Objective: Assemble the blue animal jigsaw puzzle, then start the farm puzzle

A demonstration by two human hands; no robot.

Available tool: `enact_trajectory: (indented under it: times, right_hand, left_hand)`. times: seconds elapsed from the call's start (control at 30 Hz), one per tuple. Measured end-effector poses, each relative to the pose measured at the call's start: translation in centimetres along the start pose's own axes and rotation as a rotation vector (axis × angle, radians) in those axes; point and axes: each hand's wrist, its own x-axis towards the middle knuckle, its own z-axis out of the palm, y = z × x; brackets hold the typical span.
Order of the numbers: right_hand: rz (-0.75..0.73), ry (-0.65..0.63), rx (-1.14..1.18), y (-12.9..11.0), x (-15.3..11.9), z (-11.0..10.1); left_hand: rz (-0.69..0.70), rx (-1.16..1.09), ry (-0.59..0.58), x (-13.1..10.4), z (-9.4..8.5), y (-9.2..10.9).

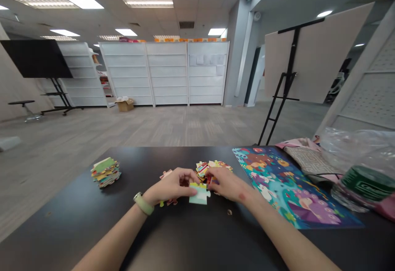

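On the dark table, a pale green and yellow puzzle piece (199, 195) is pinched at its left edge by my left hand (174, 186), which wears a light green wristband. My right hand (226, 182) is curled at the piece's right side, its fingers near the puzzle pile; whether they grip anything is hidden. Behind the hands lies a pile of colourful puzzle pieces (216, 164). More loose pieces (166, 174) lie partly under my left hand. A stack of puzzle pieces (105, 172) stands at the left.
A colourful illustrated sheet (277, 180) lies on the table (173, 238) at the right. Beyond it are a patterned cloth bag (308, 160), clear plastic (352, 145) and a bottle with a green label (367, 182). A tiny object (229, 212) lies near my right wrist.
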Motion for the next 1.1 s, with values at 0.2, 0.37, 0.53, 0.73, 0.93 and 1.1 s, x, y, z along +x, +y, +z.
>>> enact_trajectory:
  times: [0.2,0.37,0.53,0.73,0.93,1.1]
  right_hand:
    - [-0.091,0.071,-0.040,0.2,0.1,0.2]
    - [-0.087,0.223,-0.093,0.1,0.2,-0.5]
    - [-0.153,0.117,-0.038,-2.1,-0.4,-0.4]
    - [-0.303,-0.065,-0.059,-4.4,-0.8,3.0]
    - [-0.334,0.107,-0.122,-4.5,-0.9,2.8]
    - [-0.228,0.204,-0.131,-5.8,-5.7,4.4]
  left_hand:
    - [0.166,0.393,-0.051,-0.4,0.3,0.8]
    - [0.195,0.598,0.388,-0.2,-1.7,0.0]
    - [0.126,0.701,0.658,0.1,-3.3,-1.6]
    - [0.073,0.727,0.693,0.6,-2.4,-3.0]
    - [0.000,0.849,0.751,-1.0,-0.6,-2.3]
    - [-0.119,0.962,0.692,-5.4,2.5,-1.7]
